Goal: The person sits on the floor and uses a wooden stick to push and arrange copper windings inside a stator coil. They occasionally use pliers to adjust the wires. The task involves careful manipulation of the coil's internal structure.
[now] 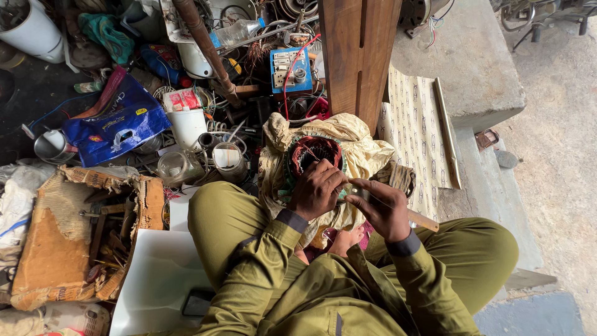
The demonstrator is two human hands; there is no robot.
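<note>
So the person is sitting cross-legged on the floor with a motor stator propped on a bundle of yellowish cloth right in front of the knees, bore facing up so you can see the reddish copper windings inside the ring. The left hand is curled over the near rim of the stator, fingers bent down onto the windings, touching it directly; can't tell if it's pinching a wire or just pressing. The right hand sits just beside it to the right, closed around a wooden stick whose long axis runs from the stator rim out toward the right knee, so the tip end points at the windings. Left hand is clearly the nearer one to the coils. Everything rests on a cluttered floor: a torn cardboard box of tools on the left, a blue plastic bag, some glass jars, a blue switchboard, a wooden plank standing upright behind the stator, and a concrete step off to the right.
</note>
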